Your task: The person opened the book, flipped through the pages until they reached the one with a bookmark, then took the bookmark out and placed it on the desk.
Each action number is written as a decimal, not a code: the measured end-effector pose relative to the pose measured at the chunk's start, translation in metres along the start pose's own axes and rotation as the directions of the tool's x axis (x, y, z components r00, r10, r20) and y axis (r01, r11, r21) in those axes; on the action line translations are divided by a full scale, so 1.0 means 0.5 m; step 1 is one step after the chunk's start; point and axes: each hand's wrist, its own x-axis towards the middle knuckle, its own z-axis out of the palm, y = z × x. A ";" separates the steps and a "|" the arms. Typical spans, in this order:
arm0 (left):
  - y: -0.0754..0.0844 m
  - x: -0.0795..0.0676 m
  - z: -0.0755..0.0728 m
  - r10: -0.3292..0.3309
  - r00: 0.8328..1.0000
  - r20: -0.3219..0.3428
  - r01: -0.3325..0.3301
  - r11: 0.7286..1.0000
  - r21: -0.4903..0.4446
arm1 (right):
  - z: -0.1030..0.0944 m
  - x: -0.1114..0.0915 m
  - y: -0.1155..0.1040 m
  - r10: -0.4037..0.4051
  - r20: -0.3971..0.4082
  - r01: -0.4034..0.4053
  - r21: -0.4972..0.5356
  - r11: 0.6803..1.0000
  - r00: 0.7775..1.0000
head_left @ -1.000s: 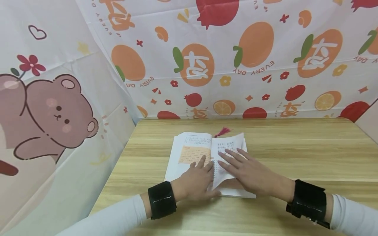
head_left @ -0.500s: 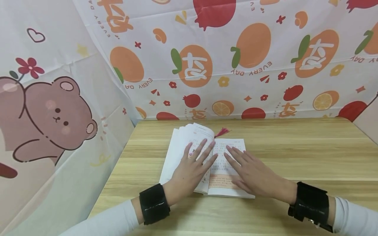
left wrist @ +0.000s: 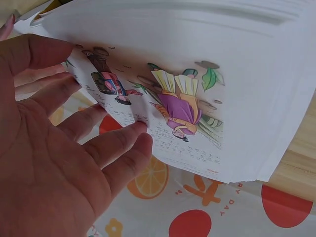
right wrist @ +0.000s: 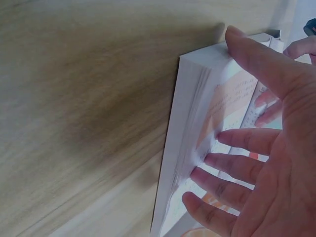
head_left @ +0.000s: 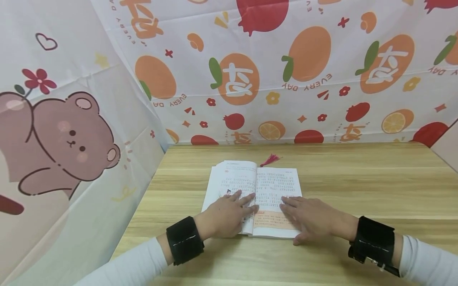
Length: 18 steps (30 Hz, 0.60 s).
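Observation:
An open book (head_left: 273, 186) lies on the wooden table, its left page (left wrist: 212, 89) printed with colour drawings of figures and its right page carrying text above an orange box. My left hand (head_left: 227, 212) rests on the left page with fingers spread toward the spine. On the lower right page lie the fingertips of my right hand (head_left: 311, 216); its thumb (right wrist: 247, 47) is at the book's lower right corner. Both hands have their fingers extended, and neither grips a page.
A red tassel (head_left: 270, 159) sticks out at the top of the book. Behind the wooden table (head_left: 358, 171) hangs a fruit-patterned cloth (head_left: 307, 91), and a bear-printed cloth (head_left: 71, 135) hangs at the left. Black bands (head_left: 185, 240) circle both wrists.
A page has turned from right to left, exposing the text page with the orange box. My left hand moved left onto the turned page, then lower; my right hand slid toward the book's lower right.

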 end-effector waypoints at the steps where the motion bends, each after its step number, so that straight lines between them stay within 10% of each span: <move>1: -0.001 0.000 -0.001 0.001 1.000 0.001 -0.001 1.000 -0.007 | -0.001 0.000 0.000 -0.001 -0.003 0.001 0.003 1.000 1.000; 18: -0.004 -0.002 0.002 0.002 1.000 -0.007 -0.002 0.999 -0.043 | -0.010 -0.003 0.004 0.001 0.055 -0.005 0.070 0.998 0.998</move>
